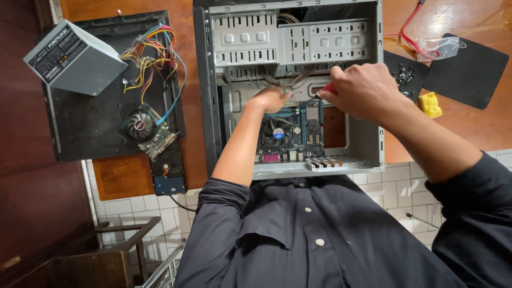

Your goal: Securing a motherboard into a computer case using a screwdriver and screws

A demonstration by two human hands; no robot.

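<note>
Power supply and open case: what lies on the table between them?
In the head view, a bundle of coloured cables on the black side panel lies between the power supply and the open case.

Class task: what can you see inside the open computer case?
Inside the computer case: a motherboard with cooler fan, loose wires, both hands. Arms hide part.

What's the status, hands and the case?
Left hand flat inside open computer case, by the loose wires. Right hand gripping red-handled screwdriver over the motherboard. Wire bundle crowds the work spot.
</note>
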